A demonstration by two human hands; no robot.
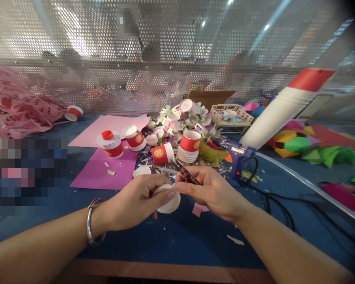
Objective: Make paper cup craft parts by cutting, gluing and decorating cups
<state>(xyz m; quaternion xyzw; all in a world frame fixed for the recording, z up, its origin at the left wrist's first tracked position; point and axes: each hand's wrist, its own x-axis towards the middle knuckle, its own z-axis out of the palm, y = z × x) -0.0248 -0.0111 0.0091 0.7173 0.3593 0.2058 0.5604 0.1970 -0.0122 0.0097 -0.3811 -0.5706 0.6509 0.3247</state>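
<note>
At a craft-strewn desk (177,240) covered in blue, a person's left hand (136,201) grips a small white paper cup (169,200) tipped on its side, raised just above the desk surface and in front of the body. The right hand (210,191) meets it at the rim, fingertips pinched on the cup's edge, with a pair of scissors (187,173) tucked across the fingers, blades pointing away toward the clutter. Holding the cup sideways turns its rim toward the working hand; the scissors look parked in the grip, not cutting. A metal bangle (91,223) circles the left wrist.

Just beyond the hands lie red-and-white paper cups (162,154), some upright, some on their sides, and a stack of them (189,146) beside a heap of cut cup pieces (183,116). A blue glue gun (239,157) rests near the right, its black cord (269,197) trailing over the desk. Pink and magenta paper sheets (106,167) lie to the left; a tall tilted stack of white cups (281,108) leans in from the right. A perforated metal screen (177,47) backs the scene.
</note>
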